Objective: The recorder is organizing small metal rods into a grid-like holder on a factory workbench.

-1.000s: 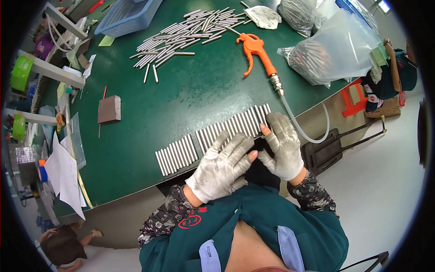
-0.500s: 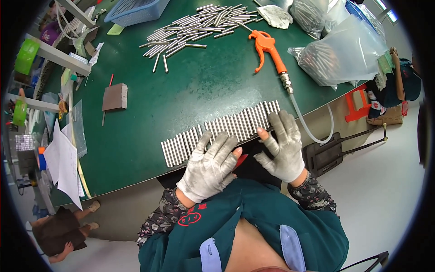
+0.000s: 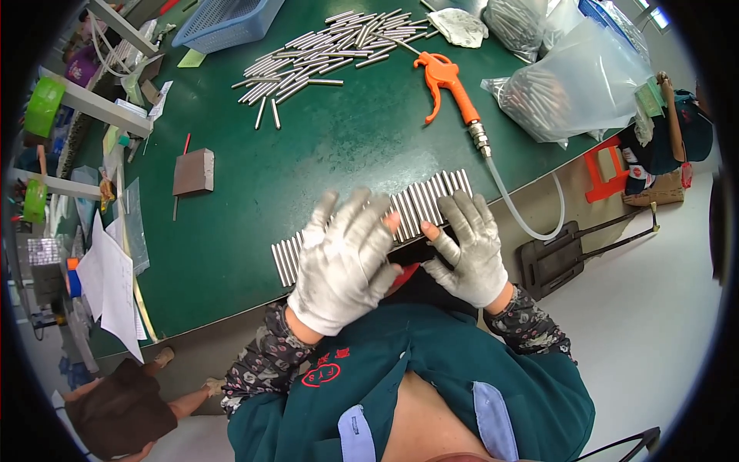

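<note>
Left hand (image 3: 342, 262) has been shifted up, now laid flat with fingers spread over the rod row (image 3: 419, 204); right hand (image 3: 469, 250) kept spread flat. Rods look pressed level on the tabletop (image 3: 254, 192).

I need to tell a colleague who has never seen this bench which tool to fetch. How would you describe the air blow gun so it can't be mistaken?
On the green table, look toward its far right side, beside the clear bags of rods. The air blow gun lies there flat: it is the only bright orange thing there, with a metal fitting and a clear hose trailing off the table's edge.
</note>
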A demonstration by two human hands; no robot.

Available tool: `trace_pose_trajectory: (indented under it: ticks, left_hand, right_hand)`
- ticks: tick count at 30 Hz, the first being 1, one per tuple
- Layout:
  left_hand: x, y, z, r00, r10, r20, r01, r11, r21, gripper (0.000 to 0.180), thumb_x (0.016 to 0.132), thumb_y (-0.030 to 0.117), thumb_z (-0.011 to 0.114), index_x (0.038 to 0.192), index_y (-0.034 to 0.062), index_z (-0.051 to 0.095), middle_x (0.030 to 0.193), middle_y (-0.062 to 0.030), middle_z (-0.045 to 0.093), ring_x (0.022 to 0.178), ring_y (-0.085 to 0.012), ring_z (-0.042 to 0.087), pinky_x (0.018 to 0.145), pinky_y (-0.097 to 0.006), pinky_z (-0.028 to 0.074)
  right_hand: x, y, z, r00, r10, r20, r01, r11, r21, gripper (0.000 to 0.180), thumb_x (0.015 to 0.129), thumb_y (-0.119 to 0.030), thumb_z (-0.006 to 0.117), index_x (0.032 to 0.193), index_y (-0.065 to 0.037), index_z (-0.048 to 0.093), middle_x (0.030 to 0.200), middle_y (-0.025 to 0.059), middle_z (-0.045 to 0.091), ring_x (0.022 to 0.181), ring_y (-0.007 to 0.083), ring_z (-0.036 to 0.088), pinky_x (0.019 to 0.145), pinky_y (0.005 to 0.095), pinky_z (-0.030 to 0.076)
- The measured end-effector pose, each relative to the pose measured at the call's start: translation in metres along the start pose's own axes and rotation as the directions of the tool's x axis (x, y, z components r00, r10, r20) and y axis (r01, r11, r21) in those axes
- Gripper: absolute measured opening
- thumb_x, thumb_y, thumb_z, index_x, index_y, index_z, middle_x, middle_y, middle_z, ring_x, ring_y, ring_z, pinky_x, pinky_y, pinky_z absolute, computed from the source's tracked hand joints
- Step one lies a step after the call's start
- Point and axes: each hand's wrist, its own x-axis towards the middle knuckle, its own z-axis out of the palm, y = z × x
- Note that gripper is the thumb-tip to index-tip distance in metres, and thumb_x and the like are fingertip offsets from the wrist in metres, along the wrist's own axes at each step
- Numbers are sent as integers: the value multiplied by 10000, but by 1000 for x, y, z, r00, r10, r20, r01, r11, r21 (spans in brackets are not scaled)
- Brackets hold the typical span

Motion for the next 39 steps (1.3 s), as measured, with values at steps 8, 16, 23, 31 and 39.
trace_pose_trajectory:
  ticks: [8, 16, 23, 31, 39]
  left_hand:
    - [52, -37, 35, 983, -115, 145, 116, 993, 2, 313, 767, 157, 644, 1076, 110, 653, 1293, -124, 515, 1273, -359, 398, 1056, -479, 310]
    - [52, -38, 45, 978, -114, 173, 122, 992, -36, 243, 802, 146, 630, 1041, 132, 669, 1343, -91, 480, 1336, -322, 320, 1112, -477, 219]
    - [57, -36, 43, 995, -95, 10, 95, 977, -189, 196, 760, 109, 648, 954, 90, 662, 1182, -106, 575, 1169, -321, 479, 990, -442, 371]
    - [63, -27, 33, 966, -238, 101, 256, 828, -499, 93, 757, 74, 646, 838, 48, 610, 843, -112, 640, 823, -318, 594, 725, -395, 477]
    - [38, -16, 4, 933, -358, 38, 273, 634, -723, 119, 871, 40, 587, 988, 22, 572, 843, 10, 573, 799, -71, 528, 774, -223, 440]
  right_hand:
    - [3, -2, 4, 999, -16, -50, 15, 1000, -17, 660, 615, -285, 746, 1231, -184, 531, 1304, 158, 450, 1222, 360, 411, 1034, 536, 301]
    - [0, 2, 6, 996, -27, -88, 27, 1000, -3, 659, 600, -260, 743, 1220, -187, 533, 1261, 163, 481, 1201, 352, 431, 1040, 522, 304]
    - [-3, -1, 7, 993, -17, -114, 16, 1000, -14, 634, 597, -249, 744, 1196, -178, 550, 1259, 162, 478, 1206, 351, 425, 1046, 520, 295]
    - [9, -3, -9, 946, -45, -321, 82, 991, 103, 563, 635, -268, 729, 1144, -87, 570, 1101, 159, 565, 992, 349, 566, 831, 462, 457]
    - [61, -32, -7, 917, 396, -54, -234, 642, 730, 211, 840, -197, 619, 995, -53, 621, 743, 163, 594, 658, 300, 598, 604, 340, 465]
